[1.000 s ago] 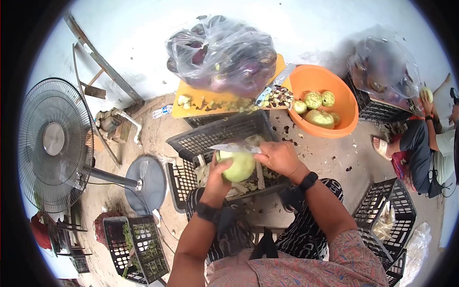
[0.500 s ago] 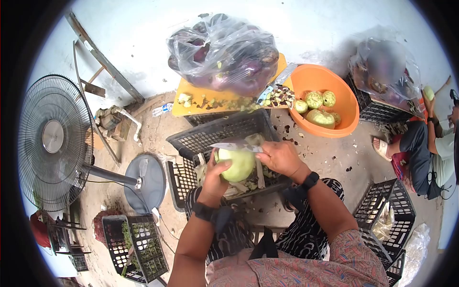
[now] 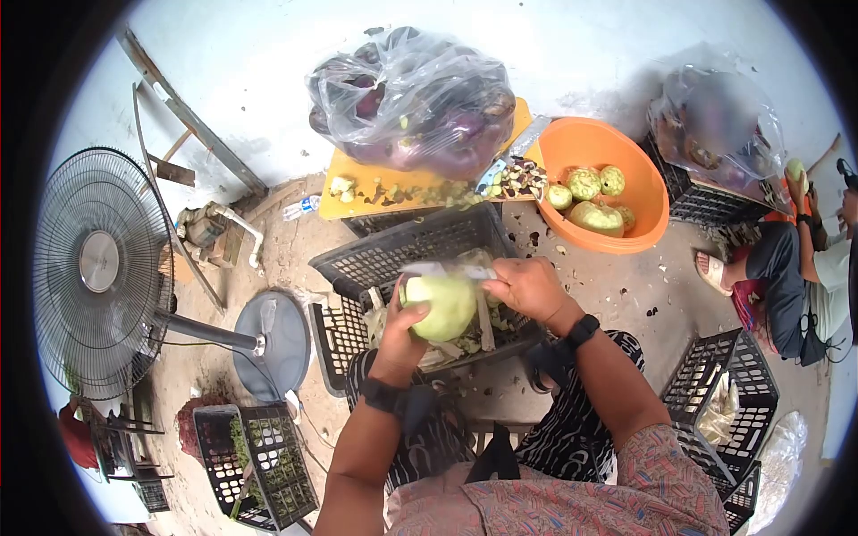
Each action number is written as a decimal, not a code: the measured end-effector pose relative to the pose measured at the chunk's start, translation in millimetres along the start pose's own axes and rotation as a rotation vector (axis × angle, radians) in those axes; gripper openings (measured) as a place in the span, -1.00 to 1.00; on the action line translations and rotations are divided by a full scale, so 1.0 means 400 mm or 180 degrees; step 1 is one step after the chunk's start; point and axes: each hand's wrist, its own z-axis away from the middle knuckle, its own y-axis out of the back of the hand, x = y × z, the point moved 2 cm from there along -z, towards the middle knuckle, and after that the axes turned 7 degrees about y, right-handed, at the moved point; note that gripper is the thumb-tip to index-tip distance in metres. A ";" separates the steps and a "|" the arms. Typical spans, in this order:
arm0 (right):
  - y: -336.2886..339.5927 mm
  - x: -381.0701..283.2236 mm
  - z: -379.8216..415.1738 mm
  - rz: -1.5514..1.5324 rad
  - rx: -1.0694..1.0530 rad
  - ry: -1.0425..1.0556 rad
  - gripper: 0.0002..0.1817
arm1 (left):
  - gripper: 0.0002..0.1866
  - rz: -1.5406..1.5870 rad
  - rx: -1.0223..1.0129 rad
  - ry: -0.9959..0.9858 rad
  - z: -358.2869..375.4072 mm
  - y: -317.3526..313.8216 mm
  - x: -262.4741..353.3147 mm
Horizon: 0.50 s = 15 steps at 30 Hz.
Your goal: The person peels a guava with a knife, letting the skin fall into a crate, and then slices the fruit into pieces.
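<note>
My left hand (image 3: 399, 326) is closed round the left side of a large, round, pale-green peeled eggplant (image 3: 441, 309). The knife (image 3: 429, 270) in my right hand (image 3: 529, 292) lies across the top of the eggplant, its blade pointing left and smeared by motion. My right fingers are wrapped round its handle, which is mostly hidden. Under both hands stands a black plastic crate (image 3: 402, 241) with peelings and scraps inside. Beyond it, a clear bag (image 3: 411, 107) of dark purple eggplants rests on a yellow board (image 3: 344, 198).
An orange basin (image 3: 603, 138) with several peeled pieces stands right of the board, where a cleaver (image 3: 518, 147) lies among peelings. A fan (image 3: 100, 263) is at left. Crates (image 3: 255, 464) flank my legs. A seated person (image 3: 795, 268) at far right holds a pale-green vegetable.
The knife and my right hand have shifted very slightly over the eggplant's top. My left hand keeps its hold. The whole view has tilted a little.
</note>
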 end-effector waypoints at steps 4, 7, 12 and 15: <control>0.010 0.020 0.008 0.0180 -0.0018 -0.0267 -0.65 | -0.28 -0.0069 -0.0372 -0.0311 0.010 -0.022 0.022; 0.007 0.012 0.009 0.0017 0.0161 -0.0287 -0.66 | -0.27 -0.0050 -0.0264 -0.0299 0.007 -0.018 0.013; 0.006 -0.030 -0.001 -0.0263 0.0342 -0.0188 -0.66 | -0.26 0.0399 -0.0048 -0.0106 -0.003 0.004 0.001; -0.009 -0.040 -0.005 -0.0245 0.0266 0.0132 -0.67 | -0.27 0.0478 -0.0034 -0.0018 -0.004 0.014 -0.002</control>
